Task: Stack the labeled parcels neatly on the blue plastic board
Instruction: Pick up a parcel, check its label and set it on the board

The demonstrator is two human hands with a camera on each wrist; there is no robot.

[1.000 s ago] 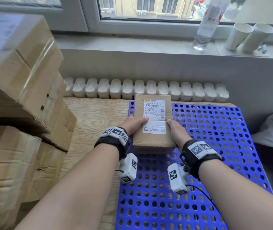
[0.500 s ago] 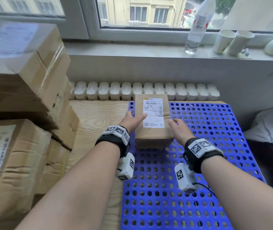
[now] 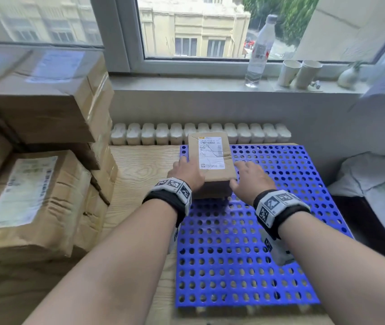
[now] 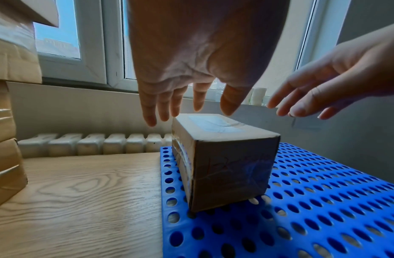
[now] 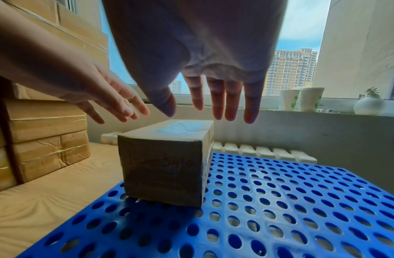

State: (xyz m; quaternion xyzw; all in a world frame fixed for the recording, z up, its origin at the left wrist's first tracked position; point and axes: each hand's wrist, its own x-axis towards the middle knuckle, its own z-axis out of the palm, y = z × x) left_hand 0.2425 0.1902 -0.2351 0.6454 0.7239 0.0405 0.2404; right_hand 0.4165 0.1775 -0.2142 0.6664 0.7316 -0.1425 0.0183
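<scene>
A small brown parcel (image 3: 210,160) with a white label on top stands at the far left corner of the blue perforated board (image 3: 245,242). Both wrist views show the parcel (image 4: 222,162) (image 5: 165,167) resting on the board (image 4: 302,209) (image 5: 269,209) with nothing holding it. My left hand (image 3: 185,171) hovers at its left side with straight, spread fingers (image 4: 161,104). My right hand (image 3: 249,177) hovers at its right side, fingers (image 5: 220,103) also straight. Neither hand touches the parcel in the wrist views.
Several larger taped cardboard parcels (image 3: 34,160) are piled on the left of the wooden table (image 3: 140,165). A white radiator (image 3: 198,133) runs behind the board. A bottle (image 3: 258,52), two paper cups (image 3: 299,72) and a small vase (image 3: 348,76) stand on the windowsill.
Both hands gripped the parcel a second ago and set it at the board's far left corner. They have since let go and lifted off with fingers spread.
</scene>
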